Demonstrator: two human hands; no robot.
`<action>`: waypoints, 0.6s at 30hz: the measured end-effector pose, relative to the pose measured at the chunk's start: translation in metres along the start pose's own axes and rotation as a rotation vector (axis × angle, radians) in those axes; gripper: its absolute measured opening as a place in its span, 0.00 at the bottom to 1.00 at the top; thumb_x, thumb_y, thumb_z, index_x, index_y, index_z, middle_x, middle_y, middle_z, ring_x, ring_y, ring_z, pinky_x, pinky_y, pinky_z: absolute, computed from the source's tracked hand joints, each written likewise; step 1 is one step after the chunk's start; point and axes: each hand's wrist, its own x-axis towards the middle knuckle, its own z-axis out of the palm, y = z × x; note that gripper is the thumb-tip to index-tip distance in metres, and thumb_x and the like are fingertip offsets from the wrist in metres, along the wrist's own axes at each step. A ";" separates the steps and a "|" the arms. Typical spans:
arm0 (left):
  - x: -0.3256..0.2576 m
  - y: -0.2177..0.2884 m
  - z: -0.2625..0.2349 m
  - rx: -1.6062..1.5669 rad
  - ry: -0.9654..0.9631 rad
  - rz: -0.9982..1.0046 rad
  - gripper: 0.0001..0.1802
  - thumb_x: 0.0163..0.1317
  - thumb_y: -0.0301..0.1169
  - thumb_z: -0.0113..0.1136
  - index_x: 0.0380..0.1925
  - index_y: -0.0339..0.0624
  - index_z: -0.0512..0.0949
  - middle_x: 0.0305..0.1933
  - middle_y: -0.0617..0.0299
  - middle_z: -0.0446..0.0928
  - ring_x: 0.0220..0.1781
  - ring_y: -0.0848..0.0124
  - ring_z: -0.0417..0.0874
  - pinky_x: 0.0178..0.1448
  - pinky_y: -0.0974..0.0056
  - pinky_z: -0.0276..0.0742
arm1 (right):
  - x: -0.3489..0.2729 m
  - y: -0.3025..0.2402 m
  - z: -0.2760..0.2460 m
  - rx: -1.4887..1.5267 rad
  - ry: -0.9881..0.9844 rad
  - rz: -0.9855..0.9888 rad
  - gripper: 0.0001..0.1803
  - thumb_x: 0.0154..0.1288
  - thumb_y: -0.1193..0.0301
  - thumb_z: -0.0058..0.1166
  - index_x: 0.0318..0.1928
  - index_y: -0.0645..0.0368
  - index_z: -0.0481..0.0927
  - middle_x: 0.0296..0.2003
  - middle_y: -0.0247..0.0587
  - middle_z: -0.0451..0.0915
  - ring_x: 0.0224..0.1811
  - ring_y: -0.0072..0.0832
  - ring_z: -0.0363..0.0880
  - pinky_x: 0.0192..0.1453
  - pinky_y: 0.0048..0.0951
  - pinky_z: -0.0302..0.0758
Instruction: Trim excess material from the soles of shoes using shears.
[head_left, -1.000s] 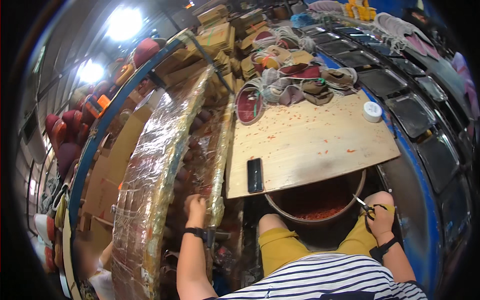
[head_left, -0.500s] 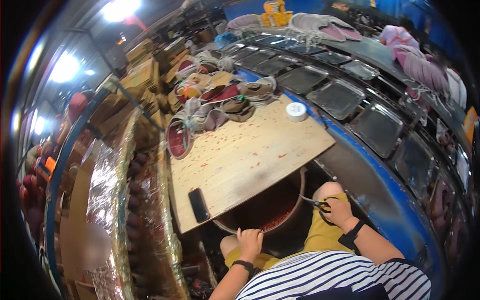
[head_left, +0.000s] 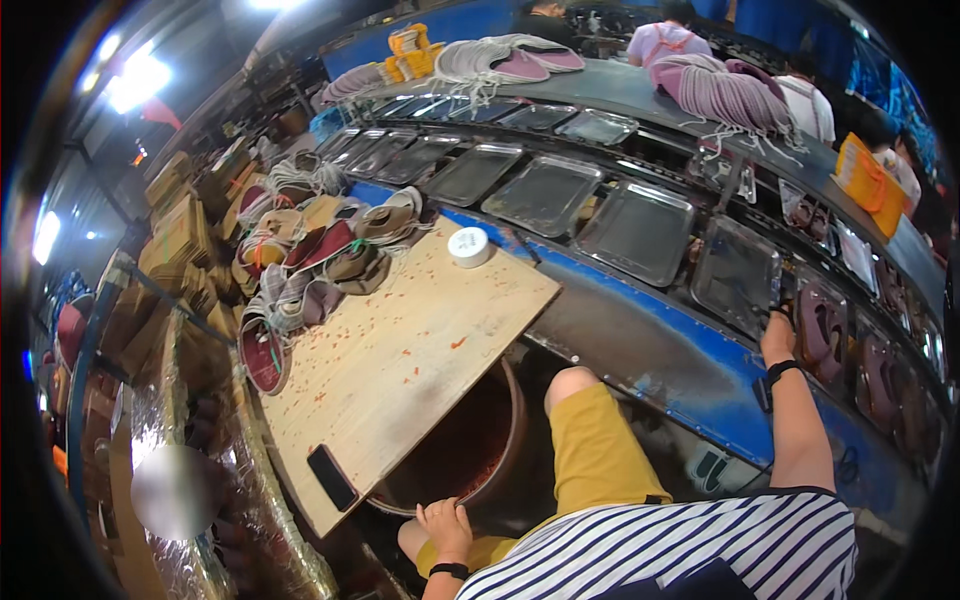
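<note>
My left hand (head_left: 447,528) lies near my left knee at the near rim of a round tub (head_left: 516,420). Its fingers are loosely stretched and hold nothing I can see. Reddish scraps show inside the tub. My right arm reaches out to the conveyor on the right. There my right hand (head_left: 777,340) is at the near edge of a metal tray (head_left: 737,277), its fingers closed around dark-handled scissors (head_left: 787,308) that are mostly hidden. Beside that hand, a pair of mauve shoe parts (head_left: 823,335) lies on the neighbouring tray.
A wooden board (head_left: 400,340) partly covers the tub, bearing orange scraps, a phone (head_left: 331,477), a white round container (head_left: 468,247) and piled shoe uppers (head_left: 325,250). The blue conveyor edge (head_left: 640,310) runs along the right. Several people sit beyond it.
My right hand has moved from above my right knee out to the conveyor trays, taking the scissors along. The view has turned right. My left hand stays by the tub rim.
</note>
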 end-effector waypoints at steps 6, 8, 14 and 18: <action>-0.002 -0.001 -0.006 0.029 -0.008 0.014 0.12 0.62 0.34 0.55 0.42 0.42 0.79 0.44 0.56 0.78 0.55 0.56 0.73 0.74 0.41 0.49 | -0.004 0.099 -0.011 -0.006 -0.312 0.408 0.22 0.76 0.65 0.31 0.51 0.64 0.79 0.55 0.58 0.77 0.56 0.52 0.77 0.60 0.46 0.75; -0.001 0.001 -0.008 0.025 -0.042 0.001 0.12 0.65 0.33 0.51 0.44 0.42 0.79 0.44 0.54 0.78 0.56 0.55 0.72 0.74 0.41 0.47 | -0.005 0.118 -0.017 -0.107 -0.428 0.355 0.22 0.75 0.65 0.32 0.53 0.64 0.78 0.55 0.59 0.77 0.57 0.53 0.77 0.60 0.47 0.74; 0.005 0.005 -0.007 0.031 -0.082 0.005 0.12 0.65 0.33 0.51 0.44 0.42 0.78 0.44 0.55 0.77 0.56 0.55 0.72 0.74 0.41 0.48 | 0.002 0.136 -0.031 -0.013 -0.363 0.536 0.19 0.74 0.67 0.35 0.53 0.64 0.77 0.55 0.60 0.77 0.59 0.54 0.75 0.61 0.48 0.72; -0.003 0.001 -0.014 0.073 -0.087 -0.023 0.11 0.65 0.33 0.52 0.44 0.43 0.77 0.44 0.55 0.77 0.56 0.55 0.72 0.73 0.40 0.49 | 0.011 0.123 -0.031 -0.138 -0.561 0.381 0.19 0.72 0.72 0.33 0.51 0.63 0.78 0.56 0.62 0.76 0.61 0.54 0.73 0.62 0.47 0.72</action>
